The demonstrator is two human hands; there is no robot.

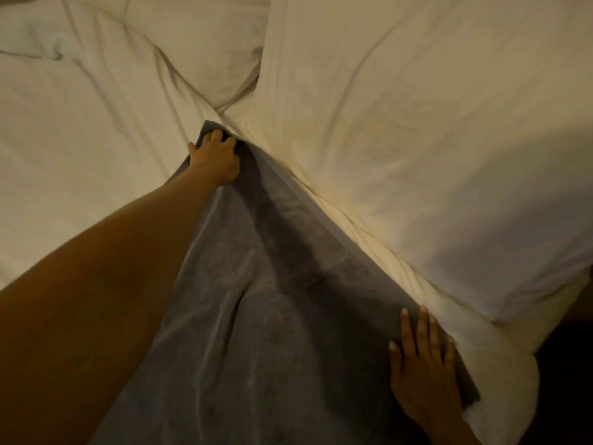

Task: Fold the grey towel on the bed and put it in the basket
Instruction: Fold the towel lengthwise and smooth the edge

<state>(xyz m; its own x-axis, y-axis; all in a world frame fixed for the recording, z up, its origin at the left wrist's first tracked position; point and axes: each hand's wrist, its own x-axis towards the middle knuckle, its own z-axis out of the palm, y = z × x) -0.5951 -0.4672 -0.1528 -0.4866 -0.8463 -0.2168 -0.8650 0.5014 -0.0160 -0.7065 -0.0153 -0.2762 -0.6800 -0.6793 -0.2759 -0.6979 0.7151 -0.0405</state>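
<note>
Lying across white bedding: grey towel. Left hand, frame centre, fingers curled gripping its far corner; right hand, lower right, flat, open, pressing its edge.

A dimly lit bedroom: a bed covered in rumpled white cotton sheets fills the view, with plump white fabric pillows at twelve o'clock and two o'clock.

The towel lies on the bed, running from the near edge to the far middle. A pillow lies just right of it (another pillow sits behind). The left hand is at the towel's far corner, the right hand on its near right edge.
</note>
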